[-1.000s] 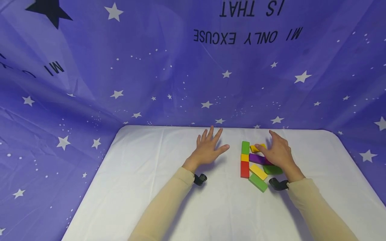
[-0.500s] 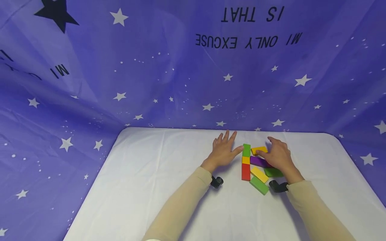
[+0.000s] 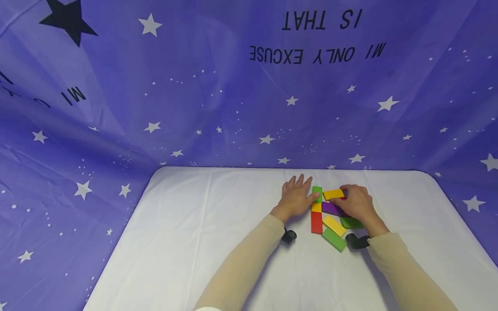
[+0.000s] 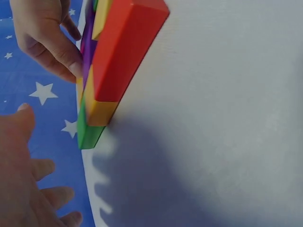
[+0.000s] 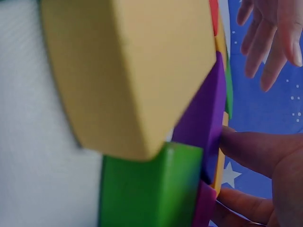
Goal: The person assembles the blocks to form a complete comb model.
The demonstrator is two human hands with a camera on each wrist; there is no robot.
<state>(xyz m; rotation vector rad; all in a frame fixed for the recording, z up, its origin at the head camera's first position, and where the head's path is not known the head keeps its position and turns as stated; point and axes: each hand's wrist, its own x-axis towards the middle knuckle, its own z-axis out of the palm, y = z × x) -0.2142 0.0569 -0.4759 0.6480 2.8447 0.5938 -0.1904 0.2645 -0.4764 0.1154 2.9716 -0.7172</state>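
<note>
In the head view a column of toy building blocks stands on the white table: green block [image 3: 317, 191], small yellow block [image 3: 316, 207], red block [image 3: 316, 223]. My left hand [image 3: 296, 201] is spread at its left side, thumb over the green block; whether it touches is unclear. Right of the column lies a yellow block [image 3: 333, 194]. My right hand [image 3: 359, 206] curls at its right end, with thumb and finger at the block's edges in the right wrist view. The palm covers part of a purple block [image 3: 333, 209] and a magenta block [image 5: 204, 203].
Closer to me lie another yellow block [image 3: 334, 226], a long green block [image 3: 333, 239] and a dark green block [image 3: 351, 223]. The white tabletop [image 3: 163, 259] ends at a blue star-patterned cloth [image 3: 218, 95] behind and at the sides.
My left hand has moved right, up to the block column. My right hand has lowered and its fingers have drawn in around the right end of the far yellow block.
</note>
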